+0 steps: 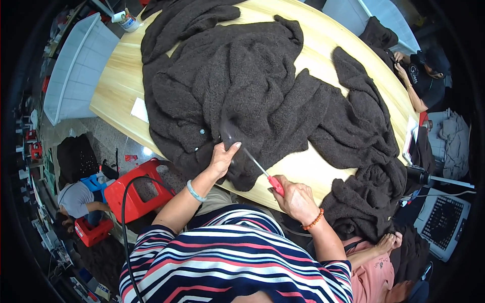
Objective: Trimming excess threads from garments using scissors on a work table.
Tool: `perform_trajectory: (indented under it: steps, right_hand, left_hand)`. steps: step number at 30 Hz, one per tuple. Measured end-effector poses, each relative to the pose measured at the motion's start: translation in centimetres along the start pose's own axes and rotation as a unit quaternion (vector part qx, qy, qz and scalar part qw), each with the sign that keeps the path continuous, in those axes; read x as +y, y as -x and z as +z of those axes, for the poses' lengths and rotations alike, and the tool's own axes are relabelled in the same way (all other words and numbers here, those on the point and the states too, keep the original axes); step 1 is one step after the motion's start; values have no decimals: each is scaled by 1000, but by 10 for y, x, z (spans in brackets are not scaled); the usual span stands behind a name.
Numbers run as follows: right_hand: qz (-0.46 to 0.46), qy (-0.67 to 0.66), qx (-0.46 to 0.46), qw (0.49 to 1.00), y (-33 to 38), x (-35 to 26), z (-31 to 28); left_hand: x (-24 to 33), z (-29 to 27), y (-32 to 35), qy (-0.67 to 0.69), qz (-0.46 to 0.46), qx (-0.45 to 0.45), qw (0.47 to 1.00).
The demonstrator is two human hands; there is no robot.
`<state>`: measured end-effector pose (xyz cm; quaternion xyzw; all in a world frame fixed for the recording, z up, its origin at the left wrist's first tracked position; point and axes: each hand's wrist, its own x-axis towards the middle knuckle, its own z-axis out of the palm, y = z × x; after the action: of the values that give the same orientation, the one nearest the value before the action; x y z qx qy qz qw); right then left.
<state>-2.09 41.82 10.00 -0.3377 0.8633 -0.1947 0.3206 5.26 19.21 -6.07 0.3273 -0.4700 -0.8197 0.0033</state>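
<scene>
At the far left a white bin (pixel 76 65) stands beside the wooden table (pixel 116 86). The left hand (pixel 222 159) pinches the near edge of the dark brown fleece garment (pixel 242 86), apparently pulling it taut. Rightward, the right hand (pixel 295 199) is clenched round a red-handled tool (pixel 265 174), its thin shaft angled at the pinched spot. More fleece (pixel 369 151) hangs off the right edge.

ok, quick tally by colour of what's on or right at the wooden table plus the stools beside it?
Dark brown fuzzy garments: 2, one under the left hand, one at right
Red-handled tool in the right hand: 1
Red stools: 2
White paper: 1
Total: 6
</scene>
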Motion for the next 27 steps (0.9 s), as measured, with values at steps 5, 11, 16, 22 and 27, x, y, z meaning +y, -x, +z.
perform_trajectory:
  steps: [5,11,16,22,27]
  right_hand:
    - [-22,44,-75,996,12,-3,10]
    - [-50,57,-5,997,-12,-4,4]
    - [-88,50,-110,989,8,0,18]
    - [-29,0,-35,999,6,4,6]
    - [-31,6,2,1000,1,2,8]
  left_hand:
    - [-14,-14,-5,-72,29,45,996]
    - [-10,-14,-5,-35,-6,55,998]
    - [-18,-13,2,82,9,43,996]
    - [-14,-10,18,33,65,14,997]
    - [-8,-21,-5,66,78,20,995]
